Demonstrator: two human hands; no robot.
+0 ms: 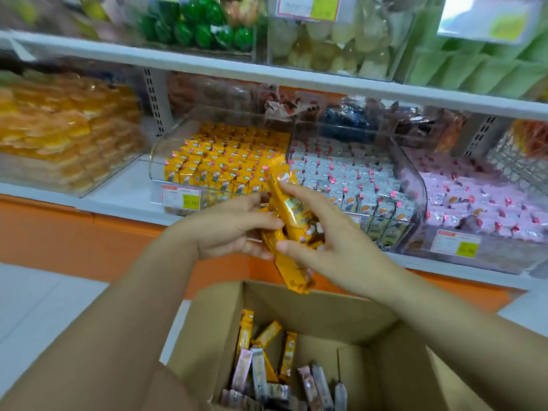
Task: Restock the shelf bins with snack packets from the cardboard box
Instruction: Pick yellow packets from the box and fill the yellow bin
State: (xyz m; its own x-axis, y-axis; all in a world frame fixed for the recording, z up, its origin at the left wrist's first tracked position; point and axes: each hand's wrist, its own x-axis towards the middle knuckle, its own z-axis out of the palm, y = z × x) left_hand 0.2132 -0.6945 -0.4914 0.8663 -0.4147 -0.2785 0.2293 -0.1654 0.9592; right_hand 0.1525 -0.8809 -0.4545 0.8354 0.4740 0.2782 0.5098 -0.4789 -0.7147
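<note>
The white shelf (118, 200) carries clear bins. Below it stands the open cardboard box (296, 310), with yellow and pink packets inside. The middle bin (166, 149) is full of yellow packets. In front of this bin, above the box, the left hand (225, 229) and the right hand (335, 247) both grip one bunch of yellow snack packets (292, 215).
</note>
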